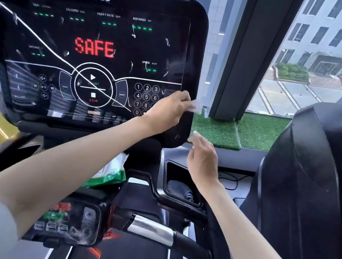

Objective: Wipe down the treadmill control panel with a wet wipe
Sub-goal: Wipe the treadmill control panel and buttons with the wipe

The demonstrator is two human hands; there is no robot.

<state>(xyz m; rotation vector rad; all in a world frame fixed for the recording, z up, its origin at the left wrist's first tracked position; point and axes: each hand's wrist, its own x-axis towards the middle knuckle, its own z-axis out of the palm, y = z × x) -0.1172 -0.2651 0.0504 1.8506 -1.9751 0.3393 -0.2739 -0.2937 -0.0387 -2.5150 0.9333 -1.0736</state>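
The black treadmill control panel (88, 52) fills the upper left, showing "SAFE" in red, a round start/stop control and a number keypad. My left hand (169, 109) reaches across to the panel's lower right corner, next to the keypad, and pinches a small white wet wipe (196, 106) against the panel's right edge. My right hand (203, 160) hovers below that corner with its fingers spread and nothing in it. A green and white wet wipe pack (113, 174) lies on the console shelf, partly hidden by my left forearm.
A cup-holder recess (179, 185) with a dark cloth in it sits under my right hand. A silver and black handlebar (151, 229) crosses below. Another black machine (316, 182) stands at the right. Behind are a window, a dark pillar (249, 52) and green artificial turf (231, 131).
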